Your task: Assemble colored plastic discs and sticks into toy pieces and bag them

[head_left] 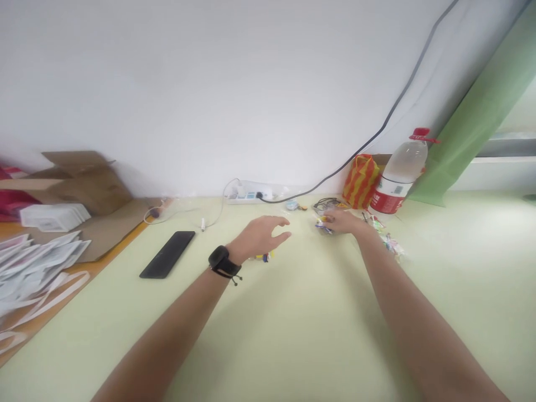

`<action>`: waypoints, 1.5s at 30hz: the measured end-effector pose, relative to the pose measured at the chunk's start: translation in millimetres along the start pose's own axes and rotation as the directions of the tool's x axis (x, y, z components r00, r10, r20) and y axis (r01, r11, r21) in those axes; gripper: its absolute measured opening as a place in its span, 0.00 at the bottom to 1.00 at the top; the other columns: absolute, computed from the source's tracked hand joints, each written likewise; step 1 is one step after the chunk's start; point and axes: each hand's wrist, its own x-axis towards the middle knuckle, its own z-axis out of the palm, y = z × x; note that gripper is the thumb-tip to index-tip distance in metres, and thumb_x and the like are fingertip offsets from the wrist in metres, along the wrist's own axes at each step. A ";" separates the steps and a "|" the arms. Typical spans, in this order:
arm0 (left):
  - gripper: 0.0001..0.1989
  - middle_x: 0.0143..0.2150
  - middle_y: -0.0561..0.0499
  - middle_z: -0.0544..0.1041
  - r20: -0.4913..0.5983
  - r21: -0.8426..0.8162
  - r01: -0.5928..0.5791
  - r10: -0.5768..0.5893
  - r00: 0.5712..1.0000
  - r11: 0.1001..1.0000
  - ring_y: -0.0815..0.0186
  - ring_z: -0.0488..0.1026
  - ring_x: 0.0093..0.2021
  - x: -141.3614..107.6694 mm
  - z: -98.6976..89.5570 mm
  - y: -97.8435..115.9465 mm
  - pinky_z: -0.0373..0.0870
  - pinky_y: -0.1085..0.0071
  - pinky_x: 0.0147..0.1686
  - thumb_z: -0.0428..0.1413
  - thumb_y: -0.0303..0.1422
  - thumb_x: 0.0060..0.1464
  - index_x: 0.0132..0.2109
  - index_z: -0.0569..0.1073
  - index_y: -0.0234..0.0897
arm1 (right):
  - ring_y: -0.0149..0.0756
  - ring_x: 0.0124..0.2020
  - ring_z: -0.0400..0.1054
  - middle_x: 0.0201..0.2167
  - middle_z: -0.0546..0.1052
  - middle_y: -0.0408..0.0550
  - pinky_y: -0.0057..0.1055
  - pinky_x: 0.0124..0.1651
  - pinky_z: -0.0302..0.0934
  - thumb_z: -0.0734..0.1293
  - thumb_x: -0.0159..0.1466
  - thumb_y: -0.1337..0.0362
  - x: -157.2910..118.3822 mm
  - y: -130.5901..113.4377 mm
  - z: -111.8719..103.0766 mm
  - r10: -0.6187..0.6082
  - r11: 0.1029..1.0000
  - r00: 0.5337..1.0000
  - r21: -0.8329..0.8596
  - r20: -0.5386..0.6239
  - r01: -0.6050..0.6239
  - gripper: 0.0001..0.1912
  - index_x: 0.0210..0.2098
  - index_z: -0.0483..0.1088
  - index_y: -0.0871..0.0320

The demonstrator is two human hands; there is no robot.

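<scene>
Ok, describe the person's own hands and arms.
No sleeves or gloves show. At the wrist of the left hand is a black watch-like band with a dark, rounded face, and beside it a thin dark cord with small knobbed ends. Nothing worn shows on the right hand or its wrist.

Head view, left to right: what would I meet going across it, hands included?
Cardboard box, flat black device, small white connector, left hand, right hand, red-capped bottle.

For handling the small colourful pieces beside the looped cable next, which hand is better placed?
Probably the right hand: it is down at those colourful pieces, while the open left hand is farther away.
</scene>
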 end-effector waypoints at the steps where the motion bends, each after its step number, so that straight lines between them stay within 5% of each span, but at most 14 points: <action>1: 0.21 0.58 0.49 0.80 0.032 -0.016 0.023 -0.022 0.999 1.000 0.54 0.75 0.58 7.8 -1.3 0.6 0.71 0.59 0.57 0.51 0.48 0.66 0.58 0.76 0.45 | 0.50 0.61 0.70 0.60 0.77 0.54 0.39 0.63 0.62 0.69 0.65 0.50 1.6 -4.5 0.7 -0.011 1.000 0.999 0.022 0.041 0.011 0.32 0.65 0.70 0.53; 7: 0.26 0.60 0.46 0.77 0.157 -0.032 0.085 -0.079 0.984 0.996 0.53 0.73 0.61 34.4 13.5 2.3 0.70 0.61 0.57 0.55 0.49 0.63 0.62 0.72 0.43 | 0.56 0.63 0.67 0.64 0.71 0.63 0.41 0.61 0.64 0.77 0.52 0.41 4.7 -23.3 -4.5 0.050 0.990 0.979 0.117 0.198 -0.074 0.54 0.70 0.62 0.60; 12: 0.36 0.62 0.39 0.76 0.160 -0.049 0.115 -0.106 0.981 0.992 0.46 0.72 0.61 30.5 40.4 -3.8 0.69 0.57 0.56 0.56 0.51 0.60 0.69 0.65 0.38 | 0.46 0.52 0.75 0.56 0.78 0.55 0.34 0.51 0.69 0.78 0.54 0.53 -2.9 -32.3 -9.8 -0.014 0.972 0.963 0.228 0.271 -0.050 0.46 0.68 0.63 0.55; 15: 0.39 0.49 0.42 0.82 0.207 -0.205 0.161 -0.118 0.971 0.965 0.52 0.80 0.45 27.3 45.3 -9.8 0.73 0.65 0.40 0.61 0.50 0.56 0.70 0.65 0.38 | 0.43 0.48 0.76 0.49 0.80 0.51 0.33 0.48 0.69 0.75 0.56 0.63 -11.6 -35.6 -21.8 -0.137 0.928 0.965 0.370 0.225 0.046 0.41 0.68 0.64 0.53; 19: 0.41 0.37 0.49 0.83 0.294 -0.383 0.201 -0.087 0.952 0.902 0.61 0.78 0.29 25.3 37.9 -13.6 0.69 0.69 0.27 0.63 0.52 0.53 0.69 0.66 0.38 | 0.42 0.42 0.76 0.39 0.81 0.49 0.34 0.45 0.70 0.73 0.58 0.66 -28.1 -46.1 -48.9 -0.314 0.807 0.946 0.549 0.084 0.219 0.32 0.62 0.70 0.53; 27: 0.35 0.54 0.42 0.79 0.223 -0.519 0.058 0.070 0.972 0.853 0.53 0.77 0.53 23.9 27.9 0.2 0.72 0.63 0.51 0.66 0.53 0.51 0.61 0.74 0.41 | 0.41 0.42 0.75 0.36 0.79 0.47 0.37 0.47 0.70 0.75 0.58 0.62 -52.7 -66.9 -76.3 -0.470 0.619 0.876 0.665 -0.113 0.418 0.21 0.50 0.77 0.56; 33: 0.24 0.45 0.44 0.82 0.169 -0.681 0.016 0.136 0.976 0.732 0.57 0.79 0.47 30.1 34.7 -0.6 0.74 0.62 0.50 0.63 0.49 0.57 0.53 0.77 0.36 | 0.41 0.44 0.74 0.40 0.80 0.49 0.36 0.47 0.68 0.74 0.60 0.56 -52.6 -64.3 -76.8 -0.441 0.669 0.890 0.617 -0.119 0.414 0.21 0.51 0.77 0.55; 38: 0.26 0.46 0.43 0.81 0.231 -0.708 0.166 0.003 0.973 0.687 0.58 0.82 0.39 31.8 36.2 -1.8 0.77 0.65 0.38 0.62 0.50 0.59 0.56 0.74 0.38 | 0.39 0.37 0.72 0.34 0.80 0.46 0.32 0.40 0.65 0.70 0.64 0.47 -51.0 -61.1 -75.4 -0.374 0.840 0.927 0.423 0.001 0.338 0.19 0.34 0.80 0.56; 45: 0.32 0.46 0.43 0.82 0.394 -0.685 0.279 0.020 0.919 0.673 0.59 0.83 0.37 25.6 34.7 6.9 0.77 0.67 0.36 0.65 0.52 0.54 0.59 0.71 0.39 | 0.41 0.40 0.74 0.36 0.82 0.49 0.33 0.43 0.67 0.73 0.62 0.50 -51.2 -54.1 -79.9 -0.347 0.748 0.932 0.567 -0.108 0.344 0.16 0.36 0.79 0.57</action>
